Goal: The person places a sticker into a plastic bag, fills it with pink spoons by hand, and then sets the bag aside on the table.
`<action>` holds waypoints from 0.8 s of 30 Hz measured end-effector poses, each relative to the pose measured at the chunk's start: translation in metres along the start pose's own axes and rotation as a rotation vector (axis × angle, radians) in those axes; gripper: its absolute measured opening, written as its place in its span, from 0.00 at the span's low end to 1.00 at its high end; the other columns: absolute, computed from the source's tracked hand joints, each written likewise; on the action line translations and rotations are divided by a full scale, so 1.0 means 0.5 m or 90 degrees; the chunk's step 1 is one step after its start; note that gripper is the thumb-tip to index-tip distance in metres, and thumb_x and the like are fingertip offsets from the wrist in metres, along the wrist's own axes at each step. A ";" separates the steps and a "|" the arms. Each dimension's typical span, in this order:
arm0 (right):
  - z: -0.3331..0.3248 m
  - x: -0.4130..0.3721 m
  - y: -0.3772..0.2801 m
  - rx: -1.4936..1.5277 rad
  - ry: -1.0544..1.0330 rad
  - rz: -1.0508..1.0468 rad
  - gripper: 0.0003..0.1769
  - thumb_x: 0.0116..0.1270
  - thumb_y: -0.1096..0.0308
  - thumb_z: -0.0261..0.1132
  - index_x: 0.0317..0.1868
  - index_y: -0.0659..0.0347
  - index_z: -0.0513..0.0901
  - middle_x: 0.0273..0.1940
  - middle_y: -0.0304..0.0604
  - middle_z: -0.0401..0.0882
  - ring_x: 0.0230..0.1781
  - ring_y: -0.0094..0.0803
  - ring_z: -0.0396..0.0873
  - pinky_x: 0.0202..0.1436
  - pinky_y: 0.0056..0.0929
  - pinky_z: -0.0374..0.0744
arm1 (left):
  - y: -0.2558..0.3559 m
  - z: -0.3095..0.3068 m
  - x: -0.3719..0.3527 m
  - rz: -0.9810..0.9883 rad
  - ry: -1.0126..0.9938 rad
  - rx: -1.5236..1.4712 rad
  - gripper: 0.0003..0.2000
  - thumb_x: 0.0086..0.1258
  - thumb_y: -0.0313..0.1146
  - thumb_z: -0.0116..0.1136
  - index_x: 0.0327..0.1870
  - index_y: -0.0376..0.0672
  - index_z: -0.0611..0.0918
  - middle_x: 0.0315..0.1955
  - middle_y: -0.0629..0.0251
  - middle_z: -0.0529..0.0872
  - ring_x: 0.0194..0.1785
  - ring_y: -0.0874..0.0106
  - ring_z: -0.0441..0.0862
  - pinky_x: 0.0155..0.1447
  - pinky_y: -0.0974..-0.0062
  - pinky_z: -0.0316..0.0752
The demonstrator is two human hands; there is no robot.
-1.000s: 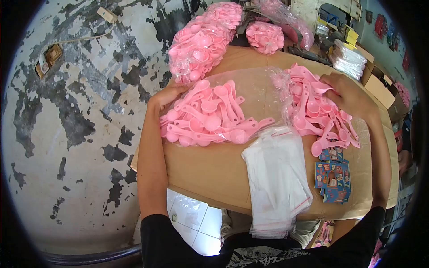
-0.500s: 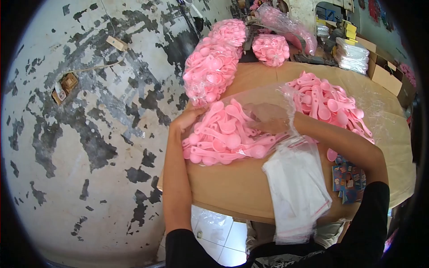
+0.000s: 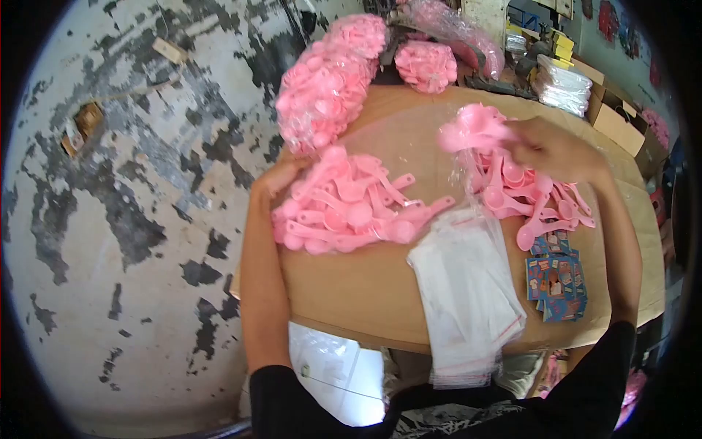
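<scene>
Pink plastic spoons (image 3: 358, 205) lie heaped inside a large clear bag on the brown table. At the upper left edge of that bag is my left hand (image 3: 284, 175), its fingers partly hidden beside the spoons and plastic. My right hand (image 3: 545, 150), blurred, grips a bunch of pink spoons (image 3: 475, 128) above a second pile (image 3: 523, 194) to the right. Clear plastic stretches between the two piles. White-looking empty packets (image 3: 468, 285) hang over the table's near edge. Blue printed cards (image 3: 557, 282) rest below the right pile.
Filled bags of pink spoons (image 3: 322, 91) stand at the back left, with a smaller one (image 3: 426, 66) at the back. Stacked clear packets (image 3: 561, 86) and a cardboard box (image 3: 616, 124) are at the back right. A stained wall (image 3: 146, 241) borders the left side.
My right hand has come out of the clear bag and moved up and right, now with spoons in it. The view has shifted slightly. My left hand stays by the bag's edge.
</scene>
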State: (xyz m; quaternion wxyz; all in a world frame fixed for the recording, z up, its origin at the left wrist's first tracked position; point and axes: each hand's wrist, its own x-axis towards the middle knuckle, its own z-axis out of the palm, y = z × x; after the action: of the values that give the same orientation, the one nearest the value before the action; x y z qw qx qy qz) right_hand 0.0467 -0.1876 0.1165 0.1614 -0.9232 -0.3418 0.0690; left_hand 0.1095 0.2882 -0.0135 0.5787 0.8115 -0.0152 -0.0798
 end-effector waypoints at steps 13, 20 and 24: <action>0.224 0.202 0.035 -0.099 0.078 -0.341 0.21 0.68 0.62 0.65 0.59 0.59 0.78 0.64 0.49 0.72 0.66 0.48 0.70 0.69 0.43 0.69 | 0.024 0.033 -0.032 -0.011 -0.018 -0.031 0.27 0.75 0.46 0.58 0.65 0.32 0.73 0.56 0.59 0.82 0.55 0.73 0.81 0.58 0.76 0.78; 0.264 0.289 -0.043 -0.318 0.124 -0.382 0.32 0.64 0.50 0.66 0.65 0.56 0.75 0.66 0.49 0.71 0.71 0.46 0.64 0.75 0.46 0.61 | 0.028 0.023 -0.024 -0.008 -0.062 -0.026 0.42 0.73 0.42 0.60 0.77 0.32 0.46 0.63 0.54 0.77 0.66 0.69 0.74 0.69 0.72 0.70; 0.241 0.242 -0.032 -0.303 0.215 -0.389 0.27 0.64 0.53 0.66 0.59 0.59 0.77 0.63 0.48 0.73 0.69 0.45 0.66 0.72 0.47 0.63 | 0.029 0.033 -0.031 -0.008 -0.043 -0.043 0.41 0.74 0.43 0.59 0.76 0.32 0.48 0.59 0.55 0.80 0.60 0.70 0.79 0.64 0.75 0.74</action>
State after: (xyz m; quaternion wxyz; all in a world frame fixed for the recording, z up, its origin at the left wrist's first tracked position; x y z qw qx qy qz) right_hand 0.1000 -0.0667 0.0070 0.0103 -0.7892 -0.5749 -0.2156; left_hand 0.0930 0.2699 -0.0034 0.6044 0.7884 -0.0265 -0.1114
